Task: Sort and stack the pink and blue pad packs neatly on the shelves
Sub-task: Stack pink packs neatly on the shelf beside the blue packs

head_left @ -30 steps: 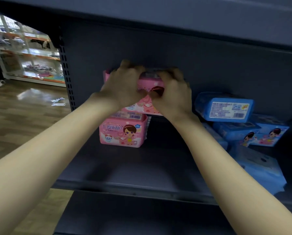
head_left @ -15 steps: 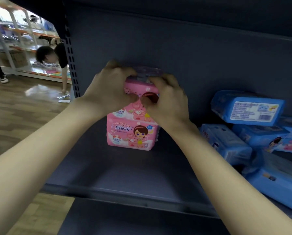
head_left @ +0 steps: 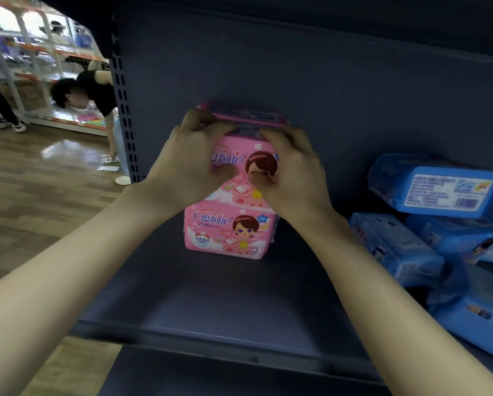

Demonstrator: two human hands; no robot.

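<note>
From the head view, a stack of pink pad packs stands at the back of the dark grey shelf (head_left: 211, 304). The left hand (head_left: 191, 164) and right hand (head_left: 293, 175) grip the middle pink pad pack (head_left: 231, 160) from either side, thumbs on its front. It sits on the bottom pink pad pack (head_left: 225, 232), with a flat top pink pad pack (head_left: 245, 117) above. Blue pad packs (head_left: 436, 187) lie heaped untidily to the right.

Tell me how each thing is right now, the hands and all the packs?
left hand: grips the upper pink pack's left side.
right hand: grips its right side.
upper pink pack: upright, stacked on the lower pink pack.
lower pink pack: upright on the shelf.
blue packs: tilted, jumbled heap at the right.
</note>
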